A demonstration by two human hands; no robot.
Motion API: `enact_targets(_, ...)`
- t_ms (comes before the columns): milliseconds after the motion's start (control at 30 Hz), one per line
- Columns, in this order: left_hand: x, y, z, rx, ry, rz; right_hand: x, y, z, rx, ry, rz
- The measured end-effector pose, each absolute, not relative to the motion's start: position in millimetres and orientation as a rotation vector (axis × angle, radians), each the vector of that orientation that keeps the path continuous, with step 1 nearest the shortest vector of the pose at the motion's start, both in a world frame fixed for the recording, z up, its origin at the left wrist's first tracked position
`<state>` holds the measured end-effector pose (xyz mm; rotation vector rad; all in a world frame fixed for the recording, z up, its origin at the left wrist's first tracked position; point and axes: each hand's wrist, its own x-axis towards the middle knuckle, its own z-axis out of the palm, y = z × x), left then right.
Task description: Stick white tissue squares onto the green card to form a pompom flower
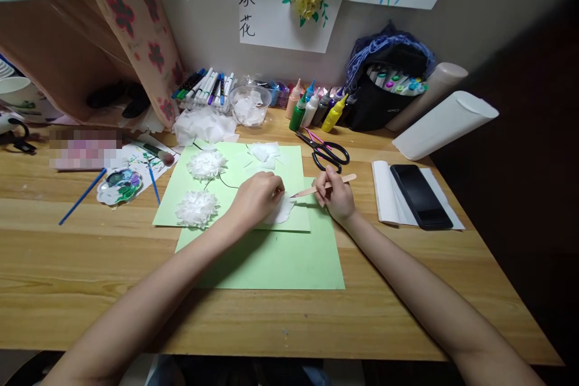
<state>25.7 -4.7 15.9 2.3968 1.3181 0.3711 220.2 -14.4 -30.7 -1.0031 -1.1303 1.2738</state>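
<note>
My left hand (pixel 260 192) is curled, its fingertips at the white tissue paper piece (pixel 281 211) on the upper light green sheet (pixel 235 202). The fingers hide part of the paper. In my right hand (pixel 335 194) is a pale wooden pencil (pixel 323 185), held slantwise with its dark tip pointing left, close to the paper's edge. Two fluffy white paper flowers, an upper flower (pixel 207 164) and a lower flower (pixel 197 208), lie on the sheet's left side. Loose white paper petals (pixel 265 152) are near its top. A second green sheet (pixel 271 262) lies partly underneath.
Black-handled scissors (pixel 326 148) lie beyond my right hand. Paint bottles (pixel 312 111), a tub of paper scraps (pixel 250 107) and markers (pixel 205 87) line the back. A phone (pixel 420 196) rests at right; a paint palette (pixel 120 186) and brushes are at left.
</note>
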Motion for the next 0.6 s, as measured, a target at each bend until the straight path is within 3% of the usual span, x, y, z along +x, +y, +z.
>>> enact_targets(433,22.3,3.5,13.7,2.312,1.369,0.437,215.3,-22.2,-27.1,-1.08,-1.305,1.237)
enact_targets(600,8.4,12.4,14.3,2.269,1.598,0.209,215.7,-23.2,-28.9,-1.075,-1.327,1.23)
